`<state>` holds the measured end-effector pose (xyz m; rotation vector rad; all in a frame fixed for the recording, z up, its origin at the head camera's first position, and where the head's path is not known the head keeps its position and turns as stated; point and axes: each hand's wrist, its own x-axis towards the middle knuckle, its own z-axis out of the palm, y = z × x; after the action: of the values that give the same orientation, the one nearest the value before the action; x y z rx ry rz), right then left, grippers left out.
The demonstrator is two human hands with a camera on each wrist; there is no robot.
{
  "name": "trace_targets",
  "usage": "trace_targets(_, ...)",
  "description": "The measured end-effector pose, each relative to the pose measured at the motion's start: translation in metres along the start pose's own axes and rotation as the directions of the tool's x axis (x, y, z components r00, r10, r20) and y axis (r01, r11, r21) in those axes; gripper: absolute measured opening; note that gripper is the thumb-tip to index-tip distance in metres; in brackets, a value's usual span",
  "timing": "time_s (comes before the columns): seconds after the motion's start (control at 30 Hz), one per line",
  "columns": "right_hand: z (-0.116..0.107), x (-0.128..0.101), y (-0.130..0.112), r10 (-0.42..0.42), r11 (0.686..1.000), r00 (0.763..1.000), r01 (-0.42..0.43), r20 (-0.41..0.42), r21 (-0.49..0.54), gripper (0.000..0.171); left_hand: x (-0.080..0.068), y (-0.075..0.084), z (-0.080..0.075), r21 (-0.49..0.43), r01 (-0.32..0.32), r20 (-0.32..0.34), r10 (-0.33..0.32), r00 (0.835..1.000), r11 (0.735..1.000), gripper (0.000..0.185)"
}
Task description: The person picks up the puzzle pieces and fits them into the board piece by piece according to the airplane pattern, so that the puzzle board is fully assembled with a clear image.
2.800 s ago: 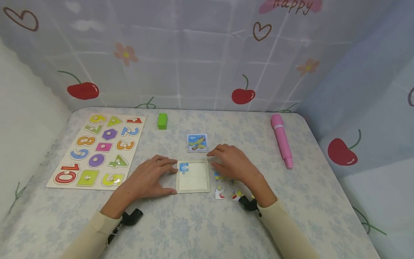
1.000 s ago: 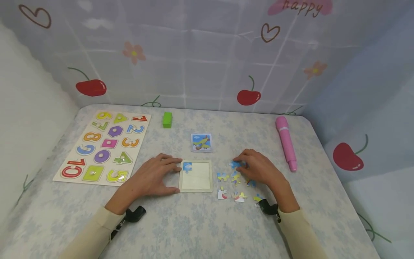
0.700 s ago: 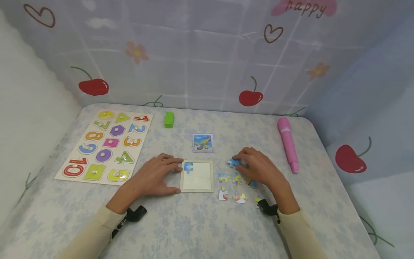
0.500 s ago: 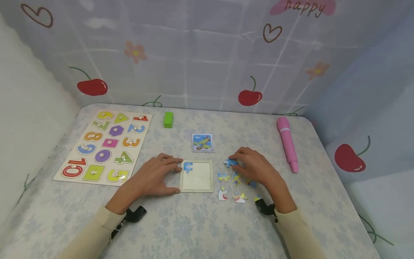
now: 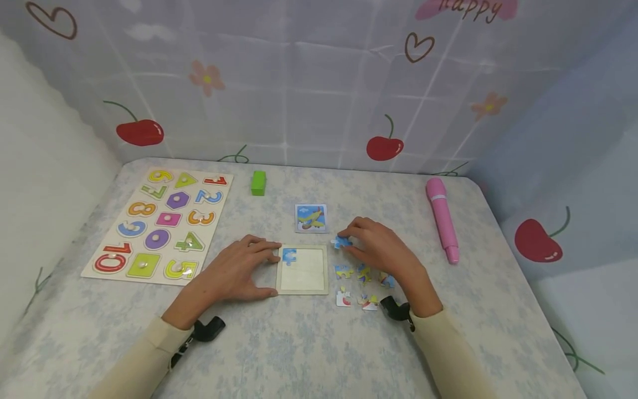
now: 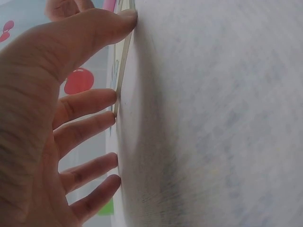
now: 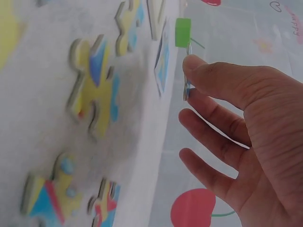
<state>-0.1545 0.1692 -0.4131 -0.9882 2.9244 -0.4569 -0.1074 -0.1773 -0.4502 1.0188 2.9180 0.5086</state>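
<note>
Moved left since half a second ago: right hand (image 5: 379, 249), now near frame's (image 5: 303, 290) far-right corner, pinching blue piece (image 5: 341, 241) between thumb and fingers, held clear of table (image 5: 309, 354). Left hand (image 5: 234, 274) flat, fingers straight, pressing frame's left edge. Loose pieces (image 5: 361, 285) beside frame's right edge.

The backdrop (image 5: 319, 83) seemingly reads "happy"; the number board (image 5: 159, 224) shows digits 1–10.

Head camera looks down; wrist cameras skim the table (image 5: 299, 343) (very close).
</note>
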Motion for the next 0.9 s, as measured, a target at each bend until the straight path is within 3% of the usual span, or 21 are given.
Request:
trace_targets(0.67, 0.008, 0.034, -0.032, -0.009, 1.0, 0.998, 0.008, 0.066, 0.014, 0.034, 0.0, 0.0, 0.003, -0.013, -0.001, -0.001, 0.001, 1.0, 1.0, 0.07)
trace_targets(0.9, 0.017, 0.037, -0.038, -0.054, 0.998, 0.995, 0.056, 0.084, -0.015, 0.033, 0.001, -0.001, 0.001, -0.002, -0.007, -0.002, 0.007, 1.0, 1.0, 0.07)
